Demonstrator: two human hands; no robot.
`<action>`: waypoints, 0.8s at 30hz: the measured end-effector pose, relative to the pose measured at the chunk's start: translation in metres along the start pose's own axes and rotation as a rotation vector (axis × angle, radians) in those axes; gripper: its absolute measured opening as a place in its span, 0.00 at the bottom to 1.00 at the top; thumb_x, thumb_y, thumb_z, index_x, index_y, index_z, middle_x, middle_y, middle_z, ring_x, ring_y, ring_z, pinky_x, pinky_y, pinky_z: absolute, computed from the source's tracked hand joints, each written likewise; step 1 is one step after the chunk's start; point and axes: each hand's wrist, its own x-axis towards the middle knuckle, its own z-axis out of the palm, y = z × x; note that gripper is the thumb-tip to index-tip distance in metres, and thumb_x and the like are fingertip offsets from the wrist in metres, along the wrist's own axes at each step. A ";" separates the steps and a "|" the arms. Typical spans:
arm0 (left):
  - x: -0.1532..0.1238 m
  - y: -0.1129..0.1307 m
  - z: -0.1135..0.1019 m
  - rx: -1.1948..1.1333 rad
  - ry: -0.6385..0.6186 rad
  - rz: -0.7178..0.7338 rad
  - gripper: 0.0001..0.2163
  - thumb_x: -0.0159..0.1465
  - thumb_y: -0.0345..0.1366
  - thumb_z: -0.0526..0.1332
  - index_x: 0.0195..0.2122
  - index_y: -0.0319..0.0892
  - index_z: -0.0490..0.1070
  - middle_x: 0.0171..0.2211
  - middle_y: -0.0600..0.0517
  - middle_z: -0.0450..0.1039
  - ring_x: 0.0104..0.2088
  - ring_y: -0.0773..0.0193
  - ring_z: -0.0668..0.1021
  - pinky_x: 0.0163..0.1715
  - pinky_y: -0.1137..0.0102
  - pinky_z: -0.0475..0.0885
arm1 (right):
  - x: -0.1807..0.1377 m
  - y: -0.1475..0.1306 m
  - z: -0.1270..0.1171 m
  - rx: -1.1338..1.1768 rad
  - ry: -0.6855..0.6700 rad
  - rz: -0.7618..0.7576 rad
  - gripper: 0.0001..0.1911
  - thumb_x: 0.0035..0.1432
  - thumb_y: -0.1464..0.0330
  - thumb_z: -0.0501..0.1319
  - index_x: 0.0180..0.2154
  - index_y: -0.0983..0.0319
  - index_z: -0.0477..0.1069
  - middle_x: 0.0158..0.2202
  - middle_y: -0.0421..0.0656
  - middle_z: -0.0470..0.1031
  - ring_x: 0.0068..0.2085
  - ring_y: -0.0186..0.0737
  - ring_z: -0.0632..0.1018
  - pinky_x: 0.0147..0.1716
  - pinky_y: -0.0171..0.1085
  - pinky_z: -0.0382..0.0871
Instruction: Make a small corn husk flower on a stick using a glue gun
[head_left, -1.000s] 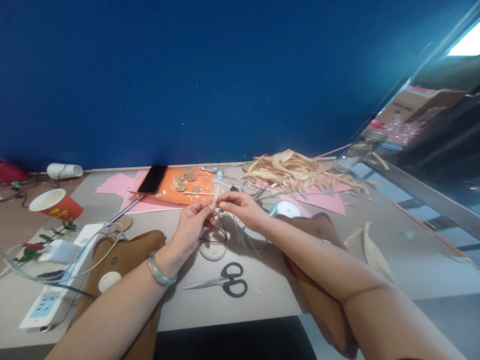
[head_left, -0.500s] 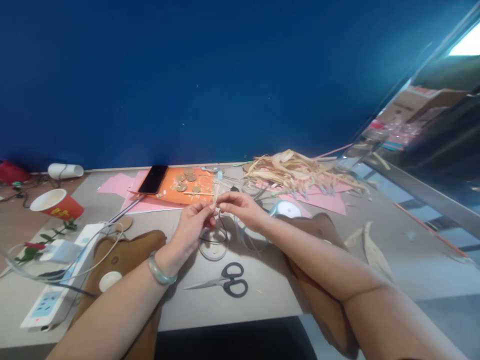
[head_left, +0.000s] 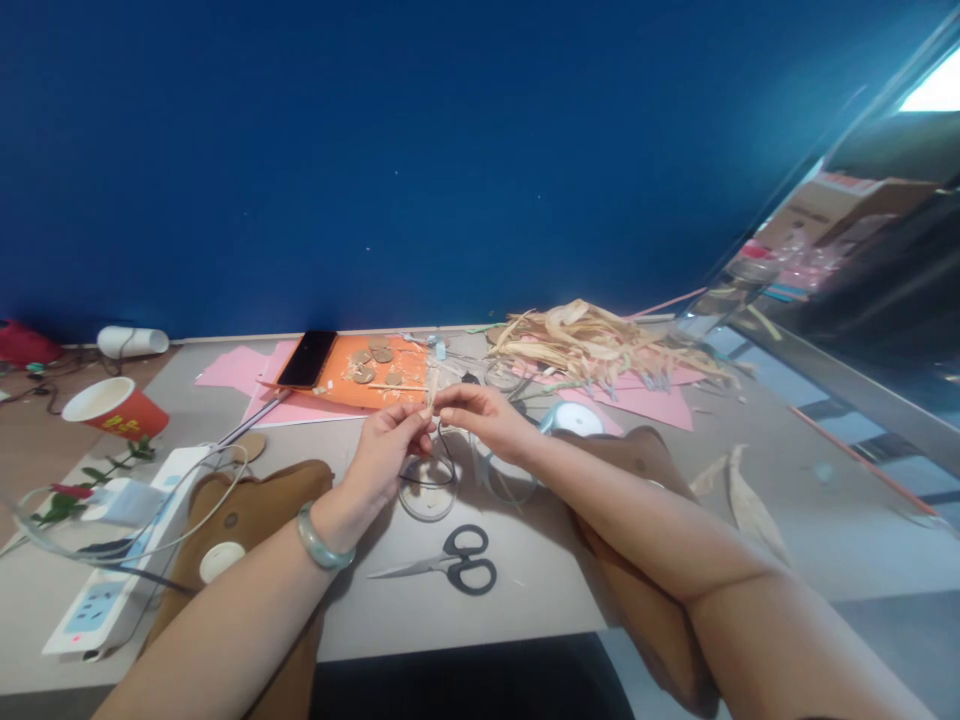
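Fingertips pinched, my left hand (head_left: 386, 450) grips a thin pale strip (head_left: 433, 388) that looks like dried husk and sticks up above the fingers. My right hand (head_left: 487, 425) meets it at the same spot, thumb and fingers closed on the strip's lower part, which is mostly hidden. A thin dark cord (head_left: 452, 462) loops down just below the fingers. Under the hands lies a clear round ring like a tape roll (head_left: 427, 512). Closer to me, black-handled scissors (head_left: 454, 562) lie flat, blades slightly apart and pointing left.
Dried husks (head_left: 592, 345) are heaped on pink paper at the back right. An orange sheet (head_left: 341, 393) carries several cardboard discs and a phone (head_left: 307, 358). At left stand a red paper cup (head_left: 124, 412) and a white power strip (head_left: 112, 585) with cables. Brown pads (head_left: 255, 510) lie under both forearms.
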 end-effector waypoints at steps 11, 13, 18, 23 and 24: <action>0.003 -0.002 -0.001 -0.003 0.008 -0.002 0.14 0.49 0.42 0.71 0.27 0.37 0.71 0.18 0.57 0.69 0.16 0.75 0.68 0.16 0.79 0.61 | 0.001 0.000 -0.001 -0.039 0.025 -0.006 0.12 0.47 0.66 0.70 0.35 0.62 0.77 0.34 0.41 0.78 0.37 0.36 0.77 0.44 0.39 0.68; 0.003 -0.002 -0.001 0.000 0.009 0.005 0.14 0.48 0.42 0.71 0.27 0.37 0.71 0.17 0.56 0.69 0.17 0.74 0.68 0.17 0.79 0.62 | 0.002 0.001 -0.001 0.009 0.033 0.010 0.12 0.46 0.66 0.71 0.36 0.62 0.78 0.34 0.41 0.79 0.37 0.36 0.77 0.44 0.39 0.69; 0.003 -0.001 -0.002 0.001 0.020 0.022 0.14 0.47 0.42 0.71 0.26 0.37 0.72 0.18 0.56 0.69 0.17 0.75 0.68 0.18 0.78 0.62 | 0.003 0.001 -0.001 0.084 0.042 0.055 0.13 0.44 0.67 0.72 0.35 0.61 0.78 0.33 0.40 0.79 0.37 0.35 0.77 0.43 0.38 0.69; 0.003 -0.001 -0.001 0.006 0.021 0.006 0.15 0.47 0.43 0.71 0.26 0.37 0.72 0.17 0.56 0.68 0.17 0.75 0.68 0.18 0.78 0.61 | 0.002 -0.001 0.000 0.101 0.038 0.062 0.13 0.43 0.68 0.72 0.35 0.61 0.78 0.33 0.40 0.79 0.37 0.34 0.77 0.43 0.38 0.69; 0.002 0.000 -0.001 0.006 0.021 0.005 0.15 0.47 0.43 0.71 0.25 0.37 0.72 0.17 0.56 0.68 0.16 0.75 0.68 0.17 0.78 0.61 | 0.002 -0.001 0.000 0.102 0.036 0.062 0.14 0.43 0.68 0.72 0.35 0.61 0.78 0.33 0.40 0.79 0.37 0.34 0.77 0.44 0.38 0.69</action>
